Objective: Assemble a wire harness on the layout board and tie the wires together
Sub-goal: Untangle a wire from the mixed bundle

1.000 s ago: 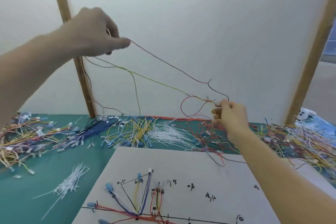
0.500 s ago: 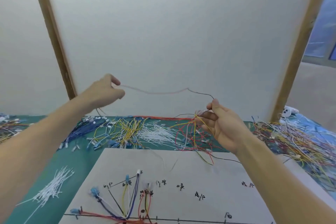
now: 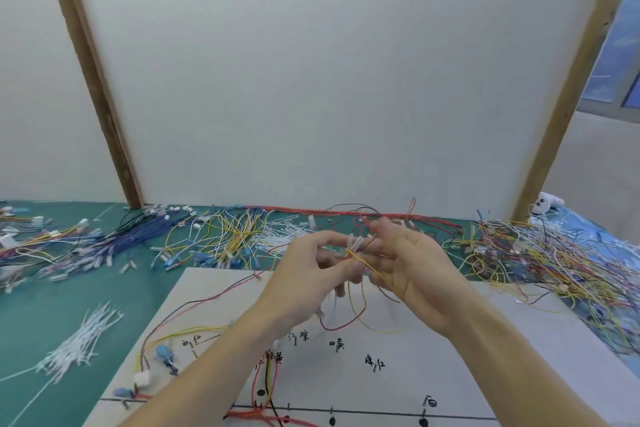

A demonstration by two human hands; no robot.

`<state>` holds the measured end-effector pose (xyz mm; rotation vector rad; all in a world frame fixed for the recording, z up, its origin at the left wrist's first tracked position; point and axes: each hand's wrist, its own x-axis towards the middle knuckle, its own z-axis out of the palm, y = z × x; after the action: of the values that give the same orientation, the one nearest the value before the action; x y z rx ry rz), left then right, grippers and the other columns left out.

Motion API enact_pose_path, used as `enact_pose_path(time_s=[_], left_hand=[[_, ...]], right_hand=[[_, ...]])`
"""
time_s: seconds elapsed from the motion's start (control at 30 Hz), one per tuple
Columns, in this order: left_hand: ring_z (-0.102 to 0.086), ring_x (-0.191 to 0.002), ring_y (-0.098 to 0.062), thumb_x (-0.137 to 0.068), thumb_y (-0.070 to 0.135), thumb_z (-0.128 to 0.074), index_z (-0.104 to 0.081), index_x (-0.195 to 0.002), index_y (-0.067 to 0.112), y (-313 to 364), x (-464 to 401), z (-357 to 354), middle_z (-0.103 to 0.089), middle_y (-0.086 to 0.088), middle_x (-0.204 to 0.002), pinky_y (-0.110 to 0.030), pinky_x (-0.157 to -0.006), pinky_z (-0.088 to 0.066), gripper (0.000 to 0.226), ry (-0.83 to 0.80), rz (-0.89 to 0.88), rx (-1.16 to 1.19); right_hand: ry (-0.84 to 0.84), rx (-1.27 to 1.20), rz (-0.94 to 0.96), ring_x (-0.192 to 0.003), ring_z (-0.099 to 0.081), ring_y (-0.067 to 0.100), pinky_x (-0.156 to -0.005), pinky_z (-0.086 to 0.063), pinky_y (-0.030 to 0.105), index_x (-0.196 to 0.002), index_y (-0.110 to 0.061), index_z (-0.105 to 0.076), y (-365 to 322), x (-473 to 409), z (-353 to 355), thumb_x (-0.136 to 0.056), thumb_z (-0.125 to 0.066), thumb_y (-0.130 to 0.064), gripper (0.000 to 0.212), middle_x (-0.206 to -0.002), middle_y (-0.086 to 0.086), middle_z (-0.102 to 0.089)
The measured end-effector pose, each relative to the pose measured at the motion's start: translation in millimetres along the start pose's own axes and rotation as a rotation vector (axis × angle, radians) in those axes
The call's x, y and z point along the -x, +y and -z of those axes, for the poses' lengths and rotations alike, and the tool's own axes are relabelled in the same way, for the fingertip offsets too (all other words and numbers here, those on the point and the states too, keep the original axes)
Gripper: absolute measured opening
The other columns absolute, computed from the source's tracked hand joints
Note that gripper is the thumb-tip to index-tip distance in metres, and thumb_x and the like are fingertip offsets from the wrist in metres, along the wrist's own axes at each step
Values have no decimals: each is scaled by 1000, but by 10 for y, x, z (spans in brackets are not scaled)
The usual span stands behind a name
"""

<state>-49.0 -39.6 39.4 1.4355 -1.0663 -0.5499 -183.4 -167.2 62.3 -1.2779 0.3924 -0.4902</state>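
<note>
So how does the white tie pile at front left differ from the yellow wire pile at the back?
The white tie pile is one colour, its strands mostly parallel; the yellow wire pile is looped, tangled and mixed with blue connectors. The white tie pile lies near the layout board; the yellow wire pile lies farther back. Both rest on the green mat.

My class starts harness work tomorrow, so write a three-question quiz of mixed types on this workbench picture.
1. True or false: both hands are resting flat on the layout board.
2. Multiple choice: the pile of white cable ties lies (A) left of the board on the green mat, (B) on the board, (C) against the right wooden post.
3. Fill in: the left hand and right hand together hold a small bunch of ____.

Key: 1 false; 2 A; 3 wires.
</note>
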Motion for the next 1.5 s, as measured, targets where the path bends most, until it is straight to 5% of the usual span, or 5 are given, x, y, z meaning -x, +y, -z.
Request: enact_pose_path(time_s=[0.1, 0.33, 0.57, 0.7, 1.5], left_hand=[[-49, -45, -7, -88, 35, -77, -79, -96, 37, -124, -21, -11, -77, 1, -77, -21, -41, -40, 9, 1, 18, -77], [-58, -61, 8, -85, 34, -83, -80, -105, 42, -204, -11, 32, -73, 22, -77, -7, -56, -41, 22, 24, -89, -406], [-41, -53, -1, -99, 44, -62, -79, -104, 40, -124, -7, 124, -62, 13, -72, -11, -50, -33, 18, -259, -45, -428], [-44, -63, -27, -94, 53, -63, -79, -102, 39, 7, -111, 233, -62, -4, -79, -28, -62, -32, 23, -239, -10, -382], [-50, -53, -14, -97, 27, -61, -62, -88, 19, 124, -385, 428, -68, -2, -92, -21, -44, -30, 12, 128, 269, 207]], right_hand=[[88, 410, 121, -70, -65, 13, -61, -49, 26, -137, -32, -47, 8, 81, 32, -79, -90, -25, 73, -106, 1, -76], [100, 1343, 441, -96, -57, 2, -88, -46, 29, -124, -42, -66, -99, 122, 46, -96, -69, -34, 30, -95, -16, -64], [120, 1302, 627, -92, -57, 11, -80, -49, 36, -111, -38, -77, -115, 8, 107, -95, -72, -23, 22, -97, -15, -60], [-32, 1128, 509, -106, -55, 4, -88, -45, 31, -92, -43, -78, -193, -32, 162, -84, -81, -43, 8, -94, -25, -71], [-231, 991, 59, -67, -62, 8, -69, -48, 30, -91, -33, -74, -411, -291, 83, -91, -63, -19, 18, -81, -3, -80]])
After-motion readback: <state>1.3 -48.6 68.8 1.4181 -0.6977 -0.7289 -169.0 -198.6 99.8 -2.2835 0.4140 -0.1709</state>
